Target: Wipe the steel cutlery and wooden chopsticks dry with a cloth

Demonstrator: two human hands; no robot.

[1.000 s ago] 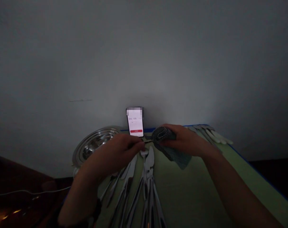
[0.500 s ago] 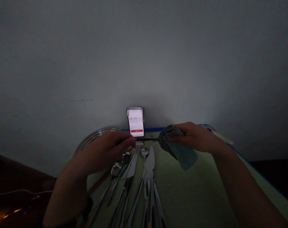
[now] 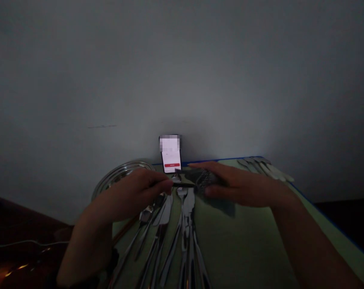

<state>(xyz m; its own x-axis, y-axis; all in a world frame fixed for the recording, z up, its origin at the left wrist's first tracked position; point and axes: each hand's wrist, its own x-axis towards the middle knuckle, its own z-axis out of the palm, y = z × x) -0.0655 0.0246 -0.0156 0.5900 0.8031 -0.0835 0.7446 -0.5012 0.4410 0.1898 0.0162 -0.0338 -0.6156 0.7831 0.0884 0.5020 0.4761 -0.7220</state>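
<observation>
My left hand (image 3: 134, 192) pinches the end of a thin piece of cutlery (image 3: 182, 184) held level above the table. My right hand (image 3: 239, 186) grips a dark folded cloth (image 3: 204, 178) wrapped round the other part of that piece, close to the left fingers. Below both hands a row of several spoons and knives (image 3: 176, 233) lies on the green table cover (image 3: 248, 241). The scene is dim and the held piece is too dark to name more exactly.
A lit phone (image 3: 170, 154) leans against the wall behind the hands. A round metal tray (image 3: 116, 176) sits at the table's left. More cutlery (image 3: 266, 168) lies at the far right corner. A white cable (image 3: 25, 244) runs over the dark surface at left.
My right hand slid the cloth left along the held piece, back towards my left hand, after pulling out to the right half a second ago. My left hand stayed about in place.
</observation>
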